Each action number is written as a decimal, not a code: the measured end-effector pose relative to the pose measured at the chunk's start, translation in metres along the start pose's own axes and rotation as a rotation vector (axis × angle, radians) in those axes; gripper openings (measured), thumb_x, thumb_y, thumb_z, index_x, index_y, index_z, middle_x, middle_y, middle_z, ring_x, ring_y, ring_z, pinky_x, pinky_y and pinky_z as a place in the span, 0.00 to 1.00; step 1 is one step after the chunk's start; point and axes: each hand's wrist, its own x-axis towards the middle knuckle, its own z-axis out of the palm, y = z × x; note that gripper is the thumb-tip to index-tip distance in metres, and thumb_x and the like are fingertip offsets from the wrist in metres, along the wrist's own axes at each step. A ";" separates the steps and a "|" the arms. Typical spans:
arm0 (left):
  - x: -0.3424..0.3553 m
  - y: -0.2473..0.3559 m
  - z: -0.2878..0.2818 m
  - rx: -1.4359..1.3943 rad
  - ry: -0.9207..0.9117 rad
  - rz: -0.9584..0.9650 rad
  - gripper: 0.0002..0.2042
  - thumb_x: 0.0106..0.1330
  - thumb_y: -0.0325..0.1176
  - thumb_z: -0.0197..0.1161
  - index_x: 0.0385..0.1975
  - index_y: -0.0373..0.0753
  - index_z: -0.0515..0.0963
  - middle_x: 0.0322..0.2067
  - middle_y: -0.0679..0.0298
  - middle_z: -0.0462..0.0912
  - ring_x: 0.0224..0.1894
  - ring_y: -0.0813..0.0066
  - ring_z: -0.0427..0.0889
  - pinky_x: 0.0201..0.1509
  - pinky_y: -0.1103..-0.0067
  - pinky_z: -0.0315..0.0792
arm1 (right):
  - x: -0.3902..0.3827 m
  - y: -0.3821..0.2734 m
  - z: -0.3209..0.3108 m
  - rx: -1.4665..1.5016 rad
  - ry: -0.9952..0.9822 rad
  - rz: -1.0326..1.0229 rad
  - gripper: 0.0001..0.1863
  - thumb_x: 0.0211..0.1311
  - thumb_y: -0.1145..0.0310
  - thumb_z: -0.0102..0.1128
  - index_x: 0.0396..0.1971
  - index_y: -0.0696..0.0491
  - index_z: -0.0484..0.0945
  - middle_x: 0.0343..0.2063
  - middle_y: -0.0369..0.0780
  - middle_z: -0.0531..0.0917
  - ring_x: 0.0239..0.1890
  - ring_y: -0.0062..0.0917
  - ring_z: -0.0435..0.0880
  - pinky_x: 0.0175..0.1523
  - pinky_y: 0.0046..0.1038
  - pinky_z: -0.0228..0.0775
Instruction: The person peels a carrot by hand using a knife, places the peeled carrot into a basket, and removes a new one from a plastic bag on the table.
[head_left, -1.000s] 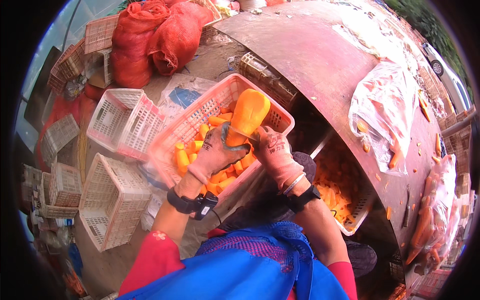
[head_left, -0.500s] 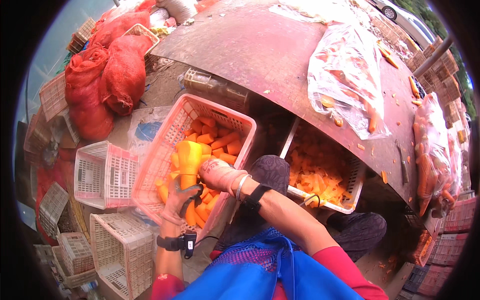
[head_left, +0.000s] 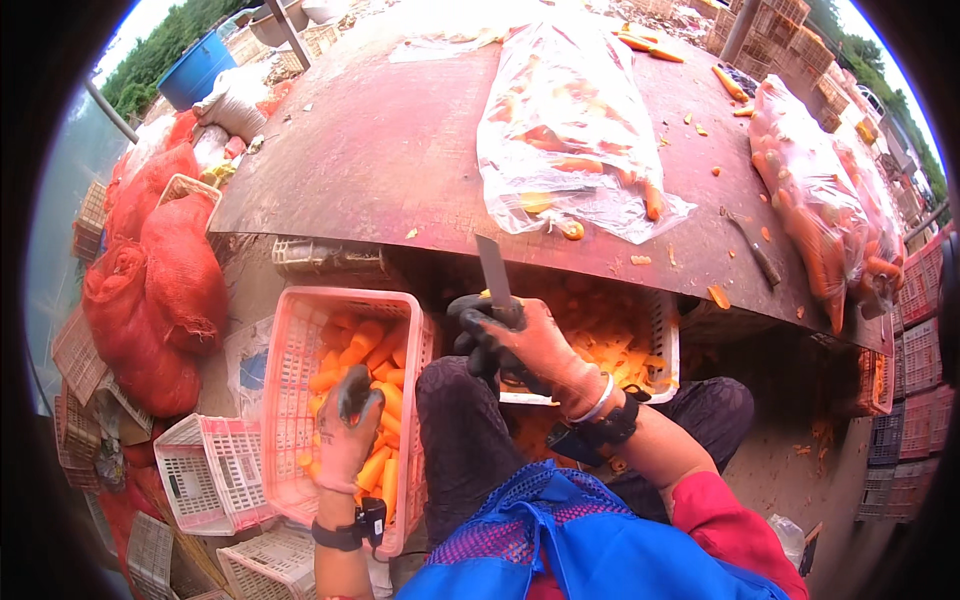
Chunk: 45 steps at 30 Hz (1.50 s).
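My right hand (head_left: 540,350), in a pink glove with dark fingers, is closed around a knife (head_left: 492,265) whose flat blade points up, away from me. It hovers in front of the table edge, above a white crate (head_left: 672,345) of orange peelings. My left hand (head_left: 347,430), gloved alike, reaches into a pink plastic crate (head_left: 278,400) of peeled carrots (head_left: 375,475). Its fingers are slightly bent and seem apart from the thumb; I see nothing held in them. Carrots lie beside and beyond this hand.
A reddish tabletop (head_left: 340,170) stretches ahead, bearing a clear bag of carrots (head_left: 570,130), more bagged carrots (head_left: 810,200) and a dark-handled tool (head_left: 752,250). Red mesh sacks (head_left: 185,270) and tipped crates (head_left: 215,475) stand at left. Stacked crates (head_left: 915,350) rise at right.
The big carrot has left my left hand, which stays over the pink crate. My right hand has moved right, out of that crate, and the knife now shows. The view has turned rightward.
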 end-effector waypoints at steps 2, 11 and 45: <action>0.044 0.043 0.049 0.181 -0.139 0.389 0.17 0.56 0.27 0.62 0.47 0.35 0.74 0.38 0.53 0.80 0.40 0.60 0.80 0.45 0.72 0.73 | -0.031 -0.026 -0.047 0.087 0.168 0.051 0.14 0.62 0.67 0.56 0.45 0.57 0.77 0.25 0.38 0.81 0.20 0.16 0.78 0.22 0.17 0.67; 0.229 0.189 0.283 0.651 -0.320 0.759 0.22 0.59 0.33 0.53 0.55 0.35 0.67 0.50 0.49 0.73 0.51 0.53 0.73 0.55 0.66 0.68 | -0.106 -0.018 -0.157 0.351 0.668 -0.033 0.17 0.62 0.66 0.57 0.47 0.59 0.76 0.27 0.40 0.82 0.19 0.16 0.77 0.21 0.16 0.64; -0.038 0.136 0.142 -0.322 -0.388 0.203 0.21 0.46 0.28 0.71 0.41 0.36 0.73 0.35 0.60 0.80 0.38 0.74 0.79 0.45 0.77 0.73 | -0.147 0.020 -0.089 -1.134 0.456 -0.531 0.21 0.53 0.69 0.61 0.49 0.50 0.75 0.30 0.45 0.77 0.31 0.41 0.79 0.33 0.36 0.71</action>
